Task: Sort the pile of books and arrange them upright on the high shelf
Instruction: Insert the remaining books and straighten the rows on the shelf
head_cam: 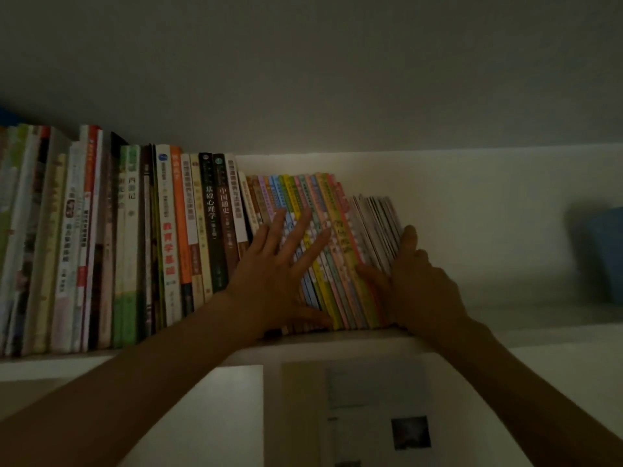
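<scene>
Support: high white shelf board [337, 337].
On it: upright row of tall mixed-colour books [135, 247], thin pastel-spined paperbacks [337, 264], blue object [606, 254] far right.

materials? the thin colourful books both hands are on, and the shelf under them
Thin colourful books: paper, with what look like soft card covers; spines are narrow, brightly printed, faintly shiny. Grey-edged booklets at the right end: thin paper, finish unclear. Shelf: smooth, matte white board, probably painted or laminated wood; dim light leaves it open.

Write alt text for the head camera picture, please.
Two bare hands steady a leaning batch of thin colourful books on a high white shelf: left hand flat on the spines, right hand bracing the end. Thicker books stand upright to the left.
</scene>
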